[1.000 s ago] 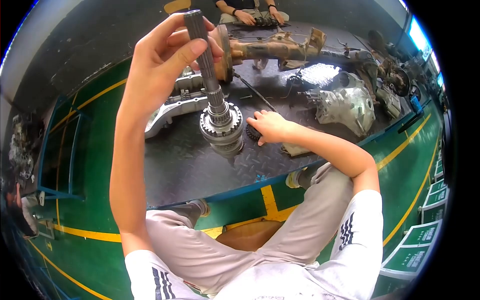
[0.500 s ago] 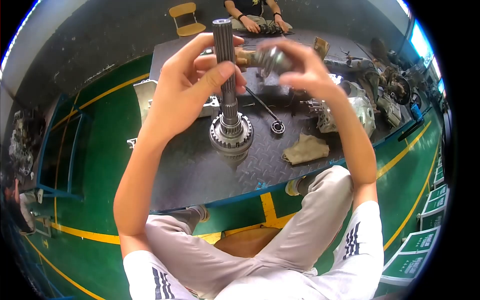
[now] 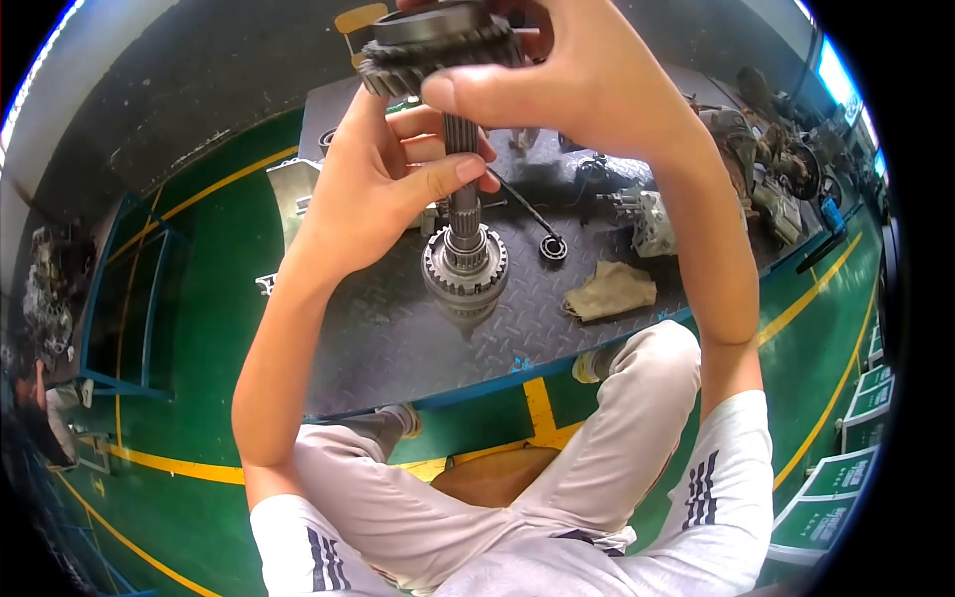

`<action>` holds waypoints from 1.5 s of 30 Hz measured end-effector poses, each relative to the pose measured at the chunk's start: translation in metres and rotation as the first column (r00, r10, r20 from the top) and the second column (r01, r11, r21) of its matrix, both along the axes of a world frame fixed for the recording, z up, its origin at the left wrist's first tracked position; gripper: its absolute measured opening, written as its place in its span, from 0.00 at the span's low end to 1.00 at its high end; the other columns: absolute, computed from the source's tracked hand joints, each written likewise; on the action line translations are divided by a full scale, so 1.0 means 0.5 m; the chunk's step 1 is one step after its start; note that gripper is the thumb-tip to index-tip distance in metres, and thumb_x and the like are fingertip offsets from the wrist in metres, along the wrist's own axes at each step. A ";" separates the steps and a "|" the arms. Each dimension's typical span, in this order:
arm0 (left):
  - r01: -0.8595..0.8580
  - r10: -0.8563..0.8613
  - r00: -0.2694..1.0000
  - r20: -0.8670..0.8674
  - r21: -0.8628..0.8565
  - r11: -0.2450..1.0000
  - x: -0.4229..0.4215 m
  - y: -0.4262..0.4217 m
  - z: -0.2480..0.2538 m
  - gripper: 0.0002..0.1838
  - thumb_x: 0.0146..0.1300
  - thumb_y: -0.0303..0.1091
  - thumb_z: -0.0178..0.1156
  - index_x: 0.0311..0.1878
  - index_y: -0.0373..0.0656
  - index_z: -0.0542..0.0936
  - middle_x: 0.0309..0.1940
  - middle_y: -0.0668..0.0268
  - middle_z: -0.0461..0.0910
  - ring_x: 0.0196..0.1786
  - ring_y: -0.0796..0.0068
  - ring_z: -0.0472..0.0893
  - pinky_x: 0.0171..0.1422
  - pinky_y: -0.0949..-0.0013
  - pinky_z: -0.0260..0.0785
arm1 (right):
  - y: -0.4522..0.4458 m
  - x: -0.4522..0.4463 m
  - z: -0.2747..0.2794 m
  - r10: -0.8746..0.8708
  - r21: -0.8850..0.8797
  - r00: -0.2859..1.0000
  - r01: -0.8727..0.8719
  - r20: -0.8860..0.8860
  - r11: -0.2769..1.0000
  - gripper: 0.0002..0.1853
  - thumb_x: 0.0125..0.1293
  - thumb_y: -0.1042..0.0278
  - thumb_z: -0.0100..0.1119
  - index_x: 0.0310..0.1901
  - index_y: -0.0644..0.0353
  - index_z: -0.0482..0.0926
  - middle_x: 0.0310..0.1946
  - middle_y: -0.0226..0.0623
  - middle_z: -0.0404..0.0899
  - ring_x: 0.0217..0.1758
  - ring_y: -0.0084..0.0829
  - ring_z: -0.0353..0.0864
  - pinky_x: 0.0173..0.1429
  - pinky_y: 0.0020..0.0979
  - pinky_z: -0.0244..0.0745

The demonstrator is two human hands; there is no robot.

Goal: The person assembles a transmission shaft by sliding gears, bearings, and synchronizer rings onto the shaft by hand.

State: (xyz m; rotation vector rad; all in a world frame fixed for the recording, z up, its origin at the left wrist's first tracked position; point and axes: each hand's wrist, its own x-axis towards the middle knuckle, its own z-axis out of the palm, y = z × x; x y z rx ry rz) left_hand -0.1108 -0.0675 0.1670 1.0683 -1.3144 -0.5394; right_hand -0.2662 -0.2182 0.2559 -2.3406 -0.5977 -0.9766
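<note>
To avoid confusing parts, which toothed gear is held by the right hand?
The dark upper gear, gripped by the right hand; the silvery lower gear surrounds the shaft.

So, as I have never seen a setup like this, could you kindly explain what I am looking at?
There is no machine at work here, just a person's two bare hands, seen from a camera worn on the head and looking forward and down. The left hand grips an upright splined shaft with a toothed collar near its base. The right hand holds a gear in front of the shaft's top, so I cannot tell whether it is around it. On the dark metal table lie a small ring, a folded cloth and metal housings.
</note>
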 end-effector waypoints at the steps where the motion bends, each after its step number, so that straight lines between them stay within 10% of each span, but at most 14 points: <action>1: -0.010 0.010 1.000 -0.013 0.004 1.000 -0.001 -0.004 -0.002 0.31 0.70 0.22 0.68 0.71 0.36 0.64 0.50 0.51 0.86 0.49 0.62 0.89 0.59 0.60 0.83 | -0.012 0.015 -0.013 0.012 -0.007 1.000 -0.012 0.018 1.000 0.37 0.55 0.56 0.75 0.62 0.73 0.79 0.52 0.44 0.87 0.55 0.30 0.85 0.66 0.31 0.79; 10: 0.075 -0.077 0.976 0.204 0.017 0.997 0.027 0.003 0.010 0.23 0.70 0.26 0.68 0.65 0.35 0.75 0.44 0.56 0.86 0.48 0.65 0.87 0.59 0.59 0.81 | -0.064 0.043 -0.030 0.122 0.469 0.963 -0.226 0.241 0.854 0.34 0.62 0.69 0.75 0.68 0.67 0.73 0.52 0.38 0.84 0.54 0.23 0.83 0.59 0.28 0.80; 11: 0.076 -0.079 0.977 0.198 0.022 0.997 0.026 0.003 0.009 0.23 0.70 0.26 0.68 0.65 0.35 0.75 0.44 0.56 0.86 0.48 0.65 0.87 0.59 0.59 0.81 | -0.080 0.016 -0.014 0.113 0.521 0.993 -0.116 0.038 0.845 0.30 0.64 0.71 0.74 0.67 0.67 0.76 0.50 0.38 0.85 0.53 0.23 0.84 0.59 0.28 0.80; 15: 0.100 -0.103 0.980 0.169 0.030 0.995 0.027 0.001 0.008 0.22 0.70 0.25 0.67 0.65 0.34 0.75 0.43 0.57 0.86 0.49 0.63 0.88 0.61 0.58 0.82 | -0.151 0.045 -0.148 -0.375 0.131 0.842 0.453 -0.389 0.882 0.32 0.58 0.46 0.76 0.56 0.63 0.84 0.36 0.41 0.86 0.44 0.30 0.86 0.53 0.33 0.81; 16: 0.105 -0.108 0.979 0.174 0.028 0.994 0.030 -0.001 0.009 0.21 0.71 0.25 0.66 0.65 0.34 0.75 0.43 0.56 0.87 0.50 0.62 0.89 0.62 0.57 0.82 | -0.168 0.060 -0.226 -0.446 -0.053 0.867 0.446 -0.222 0.893 0.32 0.57 0.45 0.76 0.56 0.61 0.84 0.41 0.47 0.86 0.46 0.40 0.87 0.57 0.39 0.82; 18: 0.080 -0.084 0.976 0.199 0.026 0.996 0.031 0.002 0.013 0.21 0.71 0.25 0.66 0.64 0.34 0.75 0.44 0.55 0.87 0.51 0.61 0.89 0.63 0.56 0.82 | -0.157 0.068 -0.357 -0.574 -0.213 0.667 0.546 -0.474 0.810 0.35 0.54 0.46 0.77 0.59 0.60 0.81 0.53 0.57 0.79 0.60 0.55 0.81 0.66 0.48 0.77; 25: 0.043 -0.055 0.970 0.235 0.055 0.998 0.038 0.008 0.022 0.20 0.71 0.24 0.65 0.63 0.33 0.75 0.46 0.53 0.89 0.55 0.57 0.89 0.66 0.53 0.81 | -0.151 0.058 -0.576 -0.518 -0.448 0.595 0.276 -0.615 0.850 0.37 0.52 0.51 0.78 0.59 0.64 0.78 0.55 0.58 0.76 0.62 0.57 0.76 0.64 0.51 0.79; 34: 0.026 -0.041 0.969 0.244 0.067 0.997 0.059 0.018 0.024 0.18 0.70 0.24 0.65 0.62 0.34 0.77 0.46 0.53 0.89 0.55 0.56 0.90 0.67 0.52 0.80 | -0.133 0.050 -0.567 -0.597 -0.565 0.467 0.227 -0.652 0.794 0.39 0.51 0.50 0.81 0.61 0.65 0.75 0.56 0.54 0.78 0.64 0.54 0.77 0.64 0.50 0.79; 37: 0.030 -0.049 0.957 0.285 0.069 0.997 0.073 0.018 0.024 0.18 0.70 0.25 0.65 0.61 0.34 0.77 0.47 0.53 0.89 0.55 0.56 0.90 0.68 0.52 0.80 | -0.107 0.045 -0.579 -0.378 -0.558 0.815 0.082 -0.439 0.826 0.43 0.54 0.45 0.80 0.65 0.63 0.74 0.58 0.49 0.79 0.67 0.50 0.74 0.75 0.47 0.64; 45: 0.054 -0.071 0.974 0.217 0.084 0.995 0.067 0.005 0.018 0.19 0.71 0.18 0.62 0.64 0.34 0.77 0.46 0.54 0.88 0.54 0.62 0.88 0.65 0.58 0.80 | -0.092 0.109 -0.665 -0.102 -0.382 0.936 -0.037 -0.337 0.924 0.30 0.57 0.53 0.77 0.54 0.64 0.77 0.47 0.45 0.80 0.58 0.48 0.79 0.70 0.48 0.69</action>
